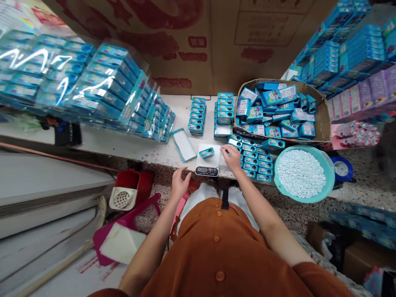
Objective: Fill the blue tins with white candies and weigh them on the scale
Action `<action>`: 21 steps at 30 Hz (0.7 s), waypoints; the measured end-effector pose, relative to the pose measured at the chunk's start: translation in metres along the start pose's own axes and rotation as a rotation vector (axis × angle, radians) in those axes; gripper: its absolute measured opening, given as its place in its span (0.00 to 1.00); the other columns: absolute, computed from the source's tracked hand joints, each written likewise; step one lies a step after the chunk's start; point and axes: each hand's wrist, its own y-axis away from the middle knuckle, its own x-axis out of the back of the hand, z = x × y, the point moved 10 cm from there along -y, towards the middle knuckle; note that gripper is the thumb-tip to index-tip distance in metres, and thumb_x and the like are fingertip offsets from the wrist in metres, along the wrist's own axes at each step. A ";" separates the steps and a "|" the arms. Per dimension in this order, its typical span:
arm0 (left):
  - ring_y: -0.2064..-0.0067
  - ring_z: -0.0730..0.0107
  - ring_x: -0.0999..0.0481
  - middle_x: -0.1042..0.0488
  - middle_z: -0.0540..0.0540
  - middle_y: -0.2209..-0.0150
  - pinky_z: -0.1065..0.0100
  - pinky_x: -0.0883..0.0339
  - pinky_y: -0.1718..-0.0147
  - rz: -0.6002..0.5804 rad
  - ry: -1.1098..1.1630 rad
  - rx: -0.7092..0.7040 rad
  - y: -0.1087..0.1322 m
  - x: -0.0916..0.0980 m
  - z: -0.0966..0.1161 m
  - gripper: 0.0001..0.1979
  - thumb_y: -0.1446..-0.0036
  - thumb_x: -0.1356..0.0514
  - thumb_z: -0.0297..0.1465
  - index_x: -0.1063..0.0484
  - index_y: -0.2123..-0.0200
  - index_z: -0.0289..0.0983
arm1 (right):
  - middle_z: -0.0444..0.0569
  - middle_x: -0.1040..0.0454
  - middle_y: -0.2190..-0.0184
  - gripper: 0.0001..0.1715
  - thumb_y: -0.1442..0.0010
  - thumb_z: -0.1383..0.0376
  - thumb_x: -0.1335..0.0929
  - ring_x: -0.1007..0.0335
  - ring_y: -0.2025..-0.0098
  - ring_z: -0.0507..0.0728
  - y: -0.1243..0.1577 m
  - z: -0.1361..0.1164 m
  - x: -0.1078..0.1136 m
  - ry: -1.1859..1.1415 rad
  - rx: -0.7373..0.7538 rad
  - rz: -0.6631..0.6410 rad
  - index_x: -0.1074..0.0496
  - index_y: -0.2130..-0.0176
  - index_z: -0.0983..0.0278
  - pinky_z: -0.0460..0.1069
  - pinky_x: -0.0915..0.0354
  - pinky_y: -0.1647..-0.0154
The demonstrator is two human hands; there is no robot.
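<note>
A small white digital scale (200,164) lies at the table's front edge, its dark display toward me. On its pan rests one small blue box (206,153) with a dark round opening at one end. My left hand (180,183) hovers at the table edge, left of the scale, fingers apart and holding nothing. At the scale's right edge is my right hand (231,157), its thumb and fingertips pinched together; anything between them is too small to make out. Right beside that hand stand rows of similar blue boxes (250,161) with openings facing up.
A turquoise basin (280,179) of small white pieces stands at right. Behind the rows is a cardboard carton (324,119) of blue boxes. Two stacks (197,115) (225,108) stand at the back. An empty-looking tray (183,144) lies left of the scale, near plastic-wrapped packs (105,82).
</note>
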 end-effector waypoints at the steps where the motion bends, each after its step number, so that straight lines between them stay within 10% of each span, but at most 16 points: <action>1: 0.50 0.57 0.29 0.26 0.42 0.55 0.54 0.38 0.47 0.011 0.000 0.016 0.005 0.004 -0.007 0.13 0.43 0.44 0.37 0.31 0.56 0.40 | 0.50 0.24 0.63 0.13 0.38 0.58 0.36 0.28 0.60 0.56 -0.003 -0.005 -0.012 -0.010 0.010 -0.028 0.24 0.64 0.60 0.53 0.32 0.54; 9: 0.49 0.57 0.30 0.26 0.42 0.54 0.54 0.38 0.47 0.072 0.011 0.154 0.037 0.018 -0.056 0.14 0.43 0.44 0.39 0.31 0.55 0.39 | 0.51 0.24 0.64 0.15 0.37 0.57 0.37 0.29 0.63 0.55 -0.009 -0.003 -0.036 0.003 0.003 -0.074 0.25 0.65 0.62 0.51 0.32 0.59; 21: 0.48 0.56 0.31 0.28 0.40 0.53 0.54 0.38 0.46 0.059 0.025 0.087 0.006 0.006 -0.036 0.17 0.43 0.43 0.38 0.33 0.52 0.38 | 0.50 0.25 0.66 0.14 0.37 0.57 0.37 0.30 0.63 0.55 -0.004 0.007 -0.026 0.027 -0.036 0.013 0.26 0.65 0.62 0.50 0.33 0.62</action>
